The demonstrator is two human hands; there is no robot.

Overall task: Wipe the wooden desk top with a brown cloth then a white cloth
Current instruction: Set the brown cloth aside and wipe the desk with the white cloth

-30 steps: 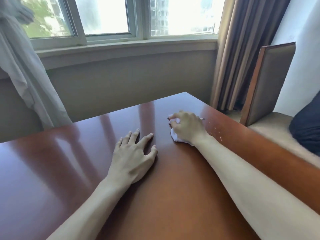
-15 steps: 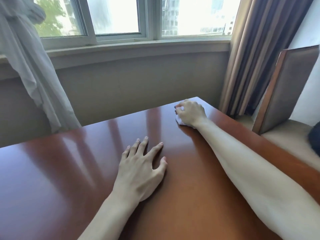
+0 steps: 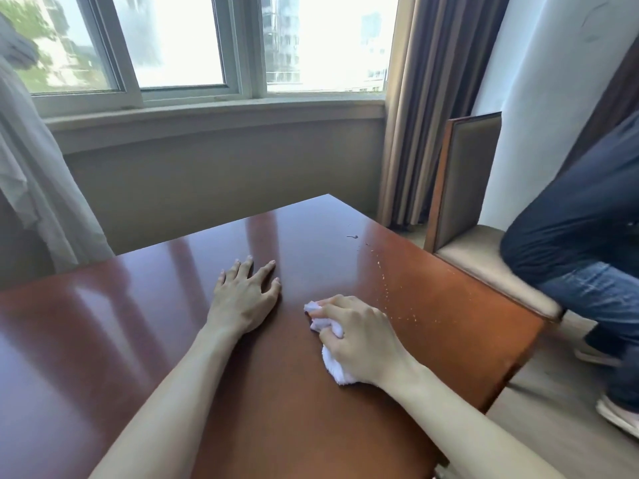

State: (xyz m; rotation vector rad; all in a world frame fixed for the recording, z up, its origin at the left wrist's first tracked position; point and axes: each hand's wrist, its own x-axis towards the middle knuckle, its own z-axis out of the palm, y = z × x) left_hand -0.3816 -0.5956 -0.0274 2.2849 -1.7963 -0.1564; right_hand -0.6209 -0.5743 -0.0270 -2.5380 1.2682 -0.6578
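The glossy reddish wooden desk top (image 3: 121, 333) fills the lower half of the head view. My left hand (image 3: 242, 299) lies flat on it near the middle, fingers spread. Just to its right, my right hand (image 3: 359, 337) grips a bunched white cloth (image 3: 337, 369) and presses it onto the wood. Bits of the cloth stick out in front of the fingers and under the heel of the hand. Small pale crumbs (image 3: 390, 292) and a dark speck (image 3: 352, 236) dot the desk beyond that hand. No brown cloth is in view.
A person in dark top and jeans (image 3: 587, 250) sits on a padded bench (image 3: 484, 261) just past the desk's right edge. Brown curtains (image 3: 425, 108) hang in the corner, a sheer curtain (image 3: 31, 174) at left, a window sill (image 3: 214, 112) behind the desk.
My right hand has pulled the white cloth back from the far corner of the desk toward me, close beside my left hand. The left hand stays flat. The view has shifted right, showing the seated person.
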